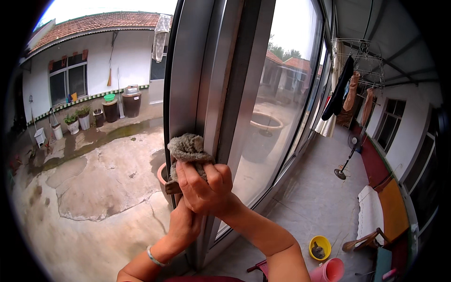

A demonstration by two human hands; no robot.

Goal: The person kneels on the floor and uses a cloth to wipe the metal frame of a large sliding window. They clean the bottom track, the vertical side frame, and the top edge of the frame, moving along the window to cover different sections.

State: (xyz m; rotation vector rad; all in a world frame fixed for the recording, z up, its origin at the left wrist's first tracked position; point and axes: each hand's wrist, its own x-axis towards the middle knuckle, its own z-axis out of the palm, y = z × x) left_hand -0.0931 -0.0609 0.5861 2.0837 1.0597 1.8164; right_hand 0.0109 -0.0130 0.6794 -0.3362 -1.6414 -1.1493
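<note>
A grey-brown, fuzzy cleaning cloth (189, 146) lies bunched against the metal window frame (211, 70). My right hand (206, 187) is closed around the cloth's lower part, its fingers bent and pressing it to the frame. Just below and touching it is my left hand (184, 224), with a pale bracelet (154, 256) on the wrist; its fingers are hidden behind the right hand and the frame. A small brown piece (173, 187) sticks out left of my right fingers, and I cannot make out what it is. The glass pane (277, 117) stands to the right of the frame.
Down at the right are a yellow bucket (320, 247) with a dark cloth inside, a pink bucket (329, 271) and a broom (364, 240). Clothes (339, 89) hang from racks in the corridor. Left of the frame lies a concrete yard (108, 178) with potted plants (83, 117).
</note>
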